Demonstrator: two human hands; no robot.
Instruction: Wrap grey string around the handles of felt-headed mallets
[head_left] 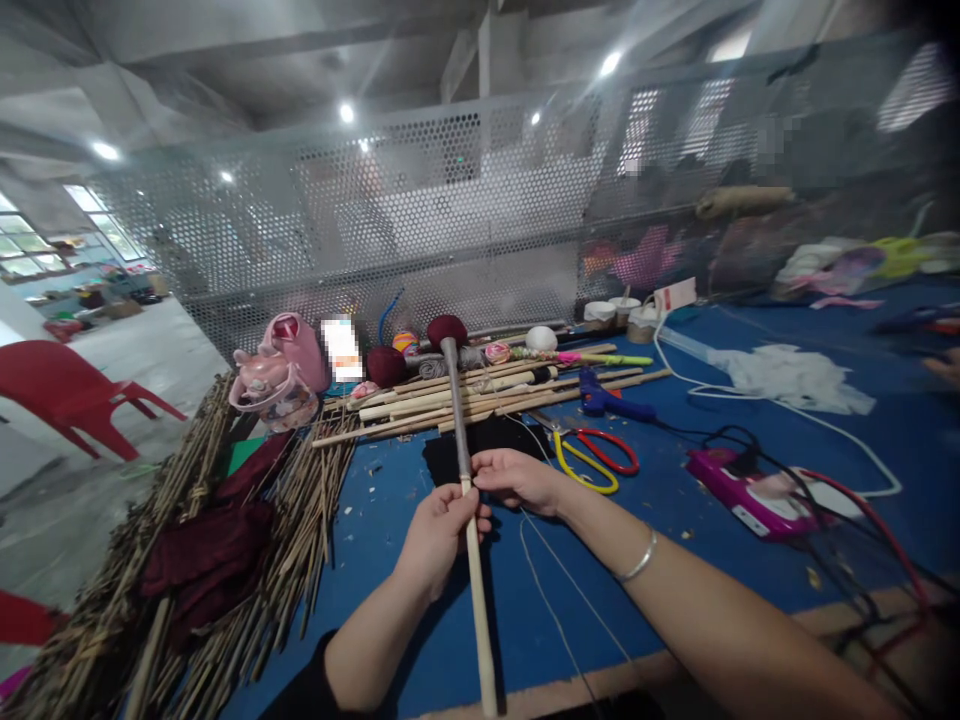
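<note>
A long mallet point(478, 600) slants up the middle of the view, with a pale wooden handle, a grey covering on its upper shaft and a dark red round head at the far end. My left hand point(439, 535) is closed around the wood just below the grey part. My right hand point(521, 480) has its fingers pinched together against the shaft at the lower edge of the grey covering; its fingertips are partly hidden. Thin pale thread point(559, 575) trails below my right hand to the table's front edge. Black cloth point(442, 462) lies beneath the shaft.
Scissors point(589, 465) with red and yellow handles and a blue glue gun point(600, 392) lie right of the hands. Wooden sticks point(397, 405) and yarn balls line the back. Bundled twigs point(292, 570) cover the left; a magenta power strip point(739, 490) with cables sits right.
</note>
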